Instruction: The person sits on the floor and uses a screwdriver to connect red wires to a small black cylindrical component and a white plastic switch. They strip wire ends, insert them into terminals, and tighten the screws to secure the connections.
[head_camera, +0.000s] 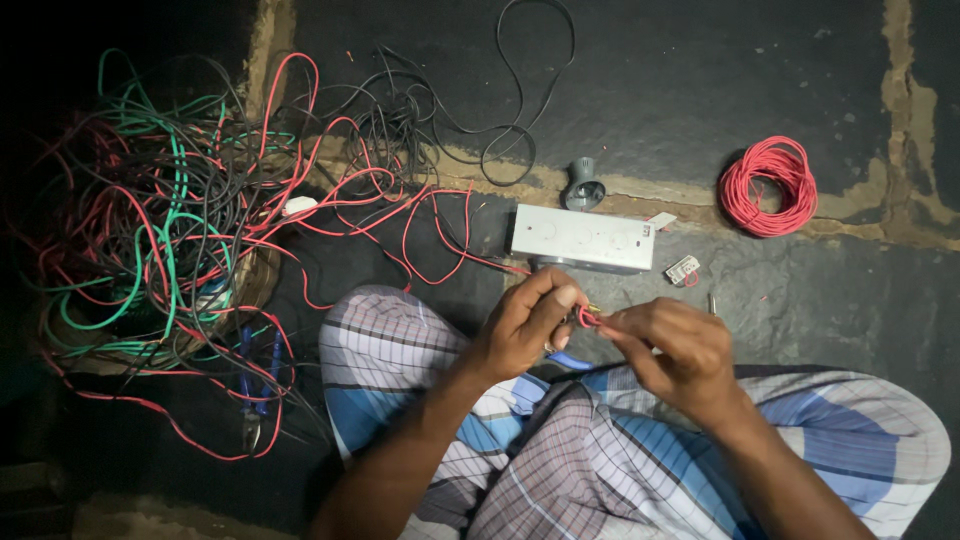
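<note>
Sitting on the dark stone floor (700, 80) in a checked blue, white and purple cloth (560, 450), a person works with both hands close together over the lap; left hand (525, 325) pinching the end of a short red wire (586, 318) between thumb and fingertips; right hand (670, 355) gripping the same red wire from the right side, fingertips touching those of the left; the wire's bare tip shows between the two hands, too small to tell more.

Item, just beyond the hands: a long grey metal box (583, 238) lying flat on the floor; a small grey round fitting (583, 185) just past it; a small white switch-like part (683, 269) near its right end.

Item, far right: a neat coil of red wire (768, 186), well apart from the hands.

Item, left: a large loose tangle of red, green and black wires (170, 230), spreading over a shallow woven basket (250, 290); one red strand trails from it toward the box; blue-handled pliers (255, 390) lie on the floor at the tangle's near edge; a loop of black cable (520, 120) runs off at the far side.
</note>
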